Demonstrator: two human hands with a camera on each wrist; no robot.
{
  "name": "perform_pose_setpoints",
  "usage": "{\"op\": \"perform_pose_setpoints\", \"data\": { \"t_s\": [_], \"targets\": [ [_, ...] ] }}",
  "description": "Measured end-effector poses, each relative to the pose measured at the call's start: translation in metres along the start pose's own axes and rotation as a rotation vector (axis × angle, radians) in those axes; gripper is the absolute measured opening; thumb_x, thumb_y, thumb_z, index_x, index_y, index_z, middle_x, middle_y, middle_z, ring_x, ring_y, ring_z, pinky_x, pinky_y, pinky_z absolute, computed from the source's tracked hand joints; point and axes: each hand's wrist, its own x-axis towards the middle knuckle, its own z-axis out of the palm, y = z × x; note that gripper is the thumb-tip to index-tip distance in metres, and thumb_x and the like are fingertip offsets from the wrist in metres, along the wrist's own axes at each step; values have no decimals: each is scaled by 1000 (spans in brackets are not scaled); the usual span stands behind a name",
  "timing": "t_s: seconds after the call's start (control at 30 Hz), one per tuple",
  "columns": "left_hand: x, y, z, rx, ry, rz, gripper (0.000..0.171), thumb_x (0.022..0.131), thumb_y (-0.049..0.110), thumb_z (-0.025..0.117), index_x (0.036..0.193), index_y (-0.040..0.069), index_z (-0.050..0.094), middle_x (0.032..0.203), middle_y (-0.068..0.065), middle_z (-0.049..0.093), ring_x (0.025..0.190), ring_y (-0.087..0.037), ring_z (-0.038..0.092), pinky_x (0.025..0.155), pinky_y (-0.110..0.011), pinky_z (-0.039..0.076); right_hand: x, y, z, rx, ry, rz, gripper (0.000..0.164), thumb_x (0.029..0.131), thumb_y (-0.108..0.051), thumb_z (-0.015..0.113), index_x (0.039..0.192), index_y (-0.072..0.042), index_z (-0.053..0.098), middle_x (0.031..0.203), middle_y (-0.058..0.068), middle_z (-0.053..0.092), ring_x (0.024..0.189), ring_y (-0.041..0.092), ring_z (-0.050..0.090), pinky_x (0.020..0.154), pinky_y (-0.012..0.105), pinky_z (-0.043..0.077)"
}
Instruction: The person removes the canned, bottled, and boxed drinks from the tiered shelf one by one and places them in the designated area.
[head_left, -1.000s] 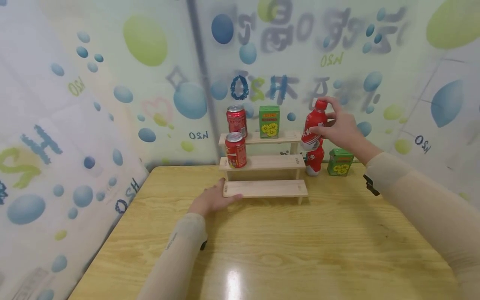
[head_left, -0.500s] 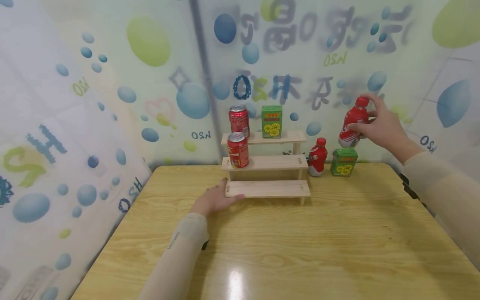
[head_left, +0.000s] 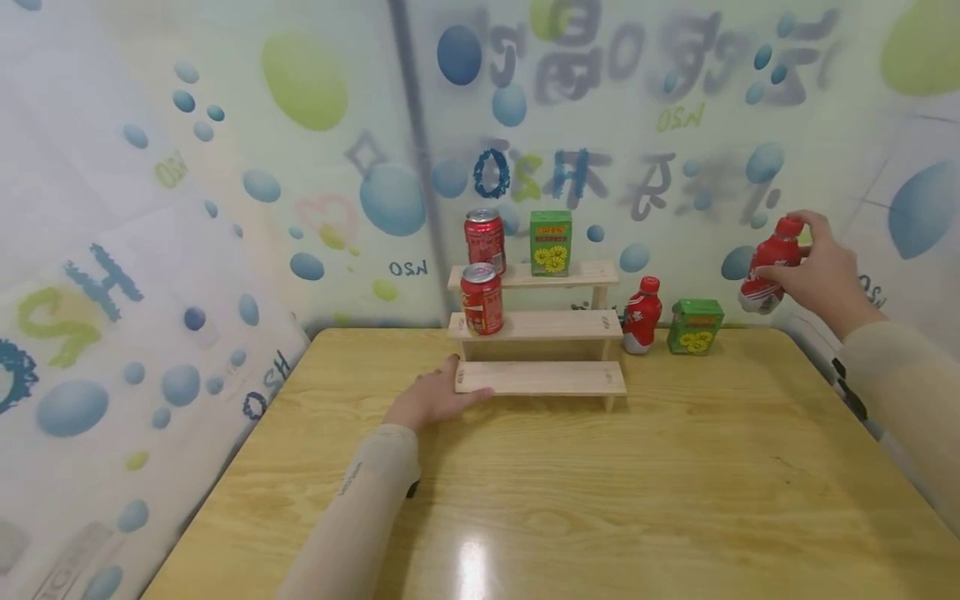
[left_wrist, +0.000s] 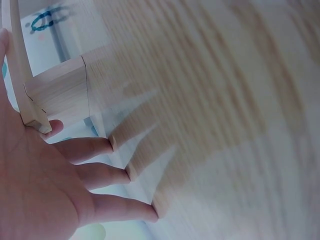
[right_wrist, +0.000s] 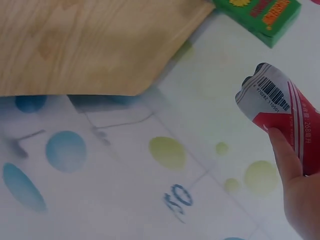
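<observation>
My right hand (head_left: 828, 271) grips a red bottle (head_left: 768, 271) with a red cap and holds it tilted in the air at the right. In the right wrist view the bottle (right_wrist: 280, 102) shows its barcode and pale base. At the left end of the lowest step, my left hand (head_left: 435, 396) holds a three-step wooden display rack (head_left: 543, 377), thumb at the front and a finger behind. The left wrist view shows its other fingers (left_wrist: 120, 206) stretched out with tips on the table. A second red bottle (head_left: 642, 317) stands beside the rack, left of a green carton (head_left: 695, 327).
One red can (head_left: 484, 242) stands on the top step and another red can (head_left: 482, 300) on the middle step, both at the left. A second green carton (head_left: 551, 243) is on the top step. The wooden table (head_left: 600, 500) backs onto a patterned wall (head_left: 337, 250).
My right hand has carried the bottle rightwards, away from the rack and past the green carton, and slightly lower lately. My left hand has stayed at the lowest step.
</observation>
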Motion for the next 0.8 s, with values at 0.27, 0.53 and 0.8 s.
{"op": "perform_pose_setpoints", "data": {
  "t_s": [0.27,0.53,0.8],
  "targets": [
    [4,1,-1,7,10,3,135,75,106,42,173,18,13,171,-20,40,155,-51,40,125,-66,36,3,41,13,10,9,35,93,104,-27,67,170,-14,4,148,48,45,130,64,48,97,77,52],
    [5,3,2,-4,-7,1,135,75,105,45,173,18,12,170,-20,41,155,-51,39,125,-67,35,-1,86,34,21,-4,90,96,103,-34,67,170,-11,2,153,48,39,128,67,48,102,79,47],
    [5,0,3,-11,8,-19,136,72,106,45,173,20,13,170,-19,41,156,-52,37,125,-69,34,-4,96,47,45,-10,117,98,102,-32,69,170,-9,3,152,50,37,132,66,45,103,78,47]
  ]
}}
